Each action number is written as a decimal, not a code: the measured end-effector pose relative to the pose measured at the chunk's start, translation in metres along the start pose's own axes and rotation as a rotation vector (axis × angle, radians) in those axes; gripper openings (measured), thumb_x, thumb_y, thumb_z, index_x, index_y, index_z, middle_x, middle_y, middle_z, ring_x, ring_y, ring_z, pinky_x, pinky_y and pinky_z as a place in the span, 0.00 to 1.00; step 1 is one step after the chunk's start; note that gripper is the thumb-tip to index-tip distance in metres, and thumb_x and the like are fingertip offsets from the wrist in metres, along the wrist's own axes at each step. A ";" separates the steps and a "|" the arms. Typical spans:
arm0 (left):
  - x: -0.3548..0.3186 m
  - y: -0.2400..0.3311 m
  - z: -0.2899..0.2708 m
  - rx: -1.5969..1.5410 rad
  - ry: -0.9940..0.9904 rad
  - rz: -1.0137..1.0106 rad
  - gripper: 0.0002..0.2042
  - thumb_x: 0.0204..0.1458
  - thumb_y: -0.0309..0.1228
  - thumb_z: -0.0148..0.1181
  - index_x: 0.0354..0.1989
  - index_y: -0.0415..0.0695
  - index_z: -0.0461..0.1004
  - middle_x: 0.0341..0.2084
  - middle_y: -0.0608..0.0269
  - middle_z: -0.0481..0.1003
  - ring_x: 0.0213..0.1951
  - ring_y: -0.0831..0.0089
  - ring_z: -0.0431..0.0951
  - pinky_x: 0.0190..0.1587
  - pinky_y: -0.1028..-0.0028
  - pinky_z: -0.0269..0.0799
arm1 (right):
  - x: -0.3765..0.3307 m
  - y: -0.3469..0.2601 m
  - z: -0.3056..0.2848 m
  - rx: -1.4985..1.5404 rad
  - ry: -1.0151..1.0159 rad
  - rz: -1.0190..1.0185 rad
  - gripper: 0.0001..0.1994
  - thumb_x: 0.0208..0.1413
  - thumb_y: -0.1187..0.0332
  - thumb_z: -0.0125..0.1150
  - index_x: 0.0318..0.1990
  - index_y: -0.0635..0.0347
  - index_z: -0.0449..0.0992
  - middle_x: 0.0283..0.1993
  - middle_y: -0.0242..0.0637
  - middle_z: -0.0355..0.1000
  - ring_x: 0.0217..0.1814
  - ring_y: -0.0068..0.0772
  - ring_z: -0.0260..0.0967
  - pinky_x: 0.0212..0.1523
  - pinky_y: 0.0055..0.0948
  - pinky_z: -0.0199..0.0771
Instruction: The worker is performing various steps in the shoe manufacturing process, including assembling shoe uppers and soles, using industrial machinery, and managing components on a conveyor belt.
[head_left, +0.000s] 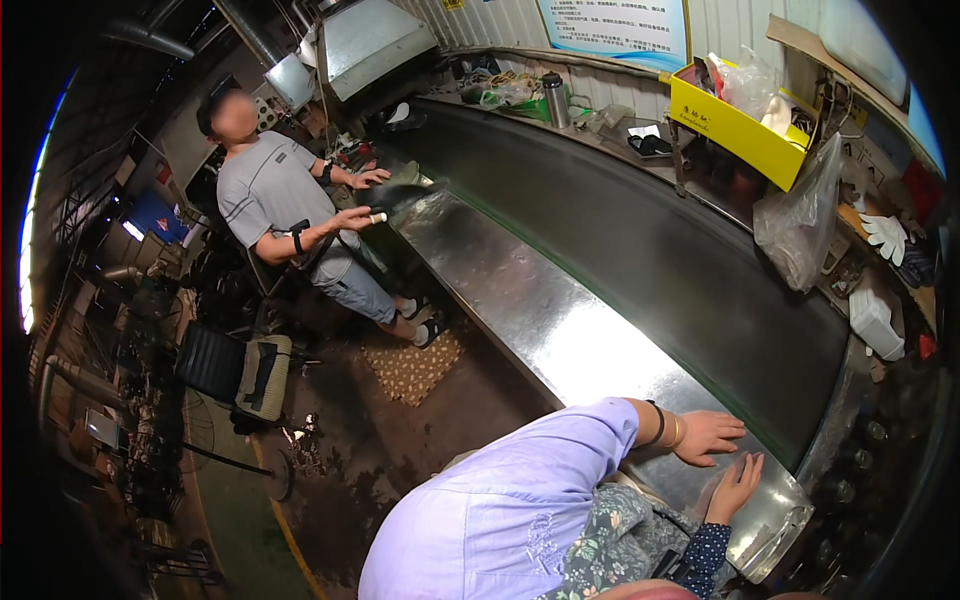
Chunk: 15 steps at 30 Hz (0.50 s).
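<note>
Both my hands rest near the right end of a long, shiny metal ledge [560, 325] that edges a dark conveyor belt [620, 240]. My left hand [708, 437], with bracelets at its wrist below a lavender sleeve, lies palm down with its fingers stretched out toward the belt. Just nearer to me, my right hand [736, 488] comes out of a dark blue dotted sleeve and lies on the metal, fingers extended. Neither hand holds anything. A floral apron [610, 545] covers my front.
Across the floor, a person in a grey shirt [270, 185] stands at the ledge's far end, hands raised. A yellow box [740, 125], a thermos [556, 100] and plastic bags [800, 215] line the belt's far side. A chair [262, 375] stands at left, near a patterned mat [412, 365].
</note>
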<state>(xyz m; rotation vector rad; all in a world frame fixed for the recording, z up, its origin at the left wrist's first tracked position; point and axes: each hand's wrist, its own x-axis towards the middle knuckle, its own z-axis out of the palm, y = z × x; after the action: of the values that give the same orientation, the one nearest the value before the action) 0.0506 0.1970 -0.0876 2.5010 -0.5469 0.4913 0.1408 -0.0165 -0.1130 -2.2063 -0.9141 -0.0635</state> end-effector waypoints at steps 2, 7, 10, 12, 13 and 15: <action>0.000 0.000 0.001 0.003 -0.008 -0.009 0.30 0.43 0.43 0.62 0.55 0.37 0.71 0.62 0.39 0.61 0.66 0.44 0.57 0.69 0.53 0.53 | 0.000 0.000 0.000 -0.005 -0.001 0.001 0.20 0.55 0.77 0.55 0.57 0.68 0.70 0.70 0.51 0.57 0.70 0.53 0.55 0.68 0.44 0.55; -0.001 -0.001 0.002 0.007 -0.028 -0.010 0.31 0.44 0.44 0.62 0.56 0.38 0.70 0.63 0.39 0.61 0.67 0.45 0.57 0.69 0.54 0.51 | -0.001 -0.002 -0.002 0.009 0.006 0.000 0.20 0.55 0.78 0.55 0.57 0.68 0.70 0.69 0.50 0.58 0.70 0.53 0.55 0.68 0.44 0.54; 0.000 -0.001 0.003 0.009 -0.033 -0.011 0.31 0.45 0.44 0.61 0.56 0.38 0.70 0.63 0.39 0.60 0.67 0.45 0.56 0.69 0.54 0.51 | -0.001 -0.003 -0.003 0.004 0.001 0.010 0.20 0.54 0.78 0.55 0.57 0.68 0.70 0.69 0.50 0.58 0.70 0.53 0.55 0.68 0.44 0.54; 0.000 -0.001 0.004 0.005 -0.033 -0.012 0.31 0.45 0.44 0.61 0.56 0.38 0.70 0.63 0.39 0.60 0.67 0.46 0.56 0.69 0.54 0.50 | -0.001 -0.003 -0.003 0.034 0.010 0.018 0.21 0.54 0.78 0.55 0.57 0.68 0.70 0.69 0.50 0.58 0.70 0.53 0.55 0.69 0.44 0.54; 0.000 -0.001 0.005 0.007 -0.007 -0.003 0.30 0.44 0.44 0.62 0.55 0.38 0.71 0.62 0.39 0.61 0.67 0.45 0.57 0.69 0.54 0.52 | 0.000 -0.002 -0.003 0.021 0.004 0.021 0.21 0.54 0.78 0.55 0.57 0.68 0.70 0.69 0.50 0.58 0.70 0.53 0.55 0.69 0.44 0.54; 0.000 -0.002 0.005 0.008 0.019 0.006 0.29 0.44 0.44 0.62 0.53 0.39 0.72 0.62 0.40 0.62 0.66 0.44 0.58 0.68 0.53 0.53 | 0.000 -0.002 -0.003 0.027 0.007 0.032 0.21 0.54 0.78 0.55 0.57 0.68 0.70 0.69 0.50 0.58 0.70 0.52 0.55 0.69 0.43 0.53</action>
<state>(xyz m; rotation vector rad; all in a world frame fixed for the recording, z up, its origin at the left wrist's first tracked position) 0.0523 0.1954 -0.0925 2.5005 -0.5466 0.5199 0.1401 -0.0177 -0.1103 -2.1941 -0.8710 -0.0433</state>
